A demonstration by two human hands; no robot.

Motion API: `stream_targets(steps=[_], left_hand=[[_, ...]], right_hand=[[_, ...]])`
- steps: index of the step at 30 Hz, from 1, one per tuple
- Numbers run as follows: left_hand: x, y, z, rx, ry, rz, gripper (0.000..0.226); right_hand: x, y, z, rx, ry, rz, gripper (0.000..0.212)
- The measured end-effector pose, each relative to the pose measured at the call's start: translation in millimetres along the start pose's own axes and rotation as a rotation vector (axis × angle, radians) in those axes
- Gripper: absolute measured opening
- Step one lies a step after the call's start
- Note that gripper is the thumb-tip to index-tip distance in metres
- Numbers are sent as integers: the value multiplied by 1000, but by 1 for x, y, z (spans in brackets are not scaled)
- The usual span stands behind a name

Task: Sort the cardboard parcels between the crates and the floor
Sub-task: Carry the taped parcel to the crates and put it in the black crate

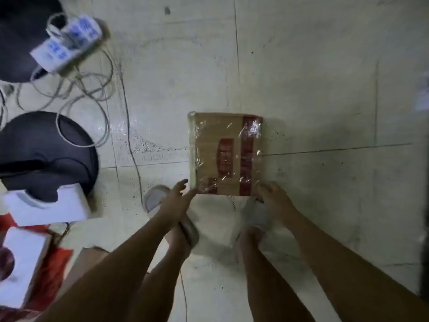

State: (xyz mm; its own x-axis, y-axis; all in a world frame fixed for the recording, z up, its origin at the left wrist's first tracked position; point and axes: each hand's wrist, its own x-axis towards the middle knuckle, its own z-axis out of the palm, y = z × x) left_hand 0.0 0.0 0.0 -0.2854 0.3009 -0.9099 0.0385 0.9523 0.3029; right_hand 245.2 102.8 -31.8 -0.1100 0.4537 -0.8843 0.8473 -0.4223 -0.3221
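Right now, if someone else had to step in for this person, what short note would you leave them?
Left hand: open, fingers straight at the near left corner of the flat brown cardboard parcel with red print and clear wrap.
Right hand: fingers curled at its near right corner; grip unclear.
The parcel lies on the pale tiled floor, by the person's feet.
No crate is in clear view. Whether other parcels remain cannot be told.

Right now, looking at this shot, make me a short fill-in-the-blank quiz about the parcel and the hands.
1. The cardboard parcel lies flat on the tiled ____.
2. Its printed bands are ____ in colour.
3. The left hand and the right hand are at the parcel's ____ edge, the one closest to the person.
4. The power strip sits in the upper ____ of the view.

Missing words: floor; red; near; left
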Motion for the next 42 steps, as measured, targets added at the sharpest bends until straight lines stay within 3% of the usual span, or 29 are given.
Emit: stream_targets(steps=[3,4,8,11,16,19,21,24,27,28,32,42], left_hand=[[60,-6,17,-109,3,8,62],[77,-4,22,-167,-7,14,60],[110,-12,39,-235,3,20,25],[108,-16,43,-233,-11,45,32],[78,11,25,-286,-22,94,12],[47,33,-3,-205,45,92,68],[13,61,-25,-238,5,108,78],[-69,131,-63,-297,-70,183,42],[-162,198,-98,-343,-48,329,42],[-198,219,-110,-352,-47,373,43],[-331,284,-155,-433,-10,492,56],[-539,376,-211,-478,72,827,42]], right_hand=[[59,11,19,253,141,116,68],[72,9,21,287,138,133,71],[88,10,40,287,148,163,48],[91,19,47,264,196,146,48],[59,-6,33,410,212,156,42],[22,-40,5,608,189,126,31],[-13,-71,-20,726,169,98,27],[-80,-127,-69,803,129,16,35],[-170,-185,-129,771,106,-110,10],[-205,-205,-150,769,112,-159,11],[-332,-267,-227,760,149,-261,43],[-528,-344,-347,678,213,-723,55]])
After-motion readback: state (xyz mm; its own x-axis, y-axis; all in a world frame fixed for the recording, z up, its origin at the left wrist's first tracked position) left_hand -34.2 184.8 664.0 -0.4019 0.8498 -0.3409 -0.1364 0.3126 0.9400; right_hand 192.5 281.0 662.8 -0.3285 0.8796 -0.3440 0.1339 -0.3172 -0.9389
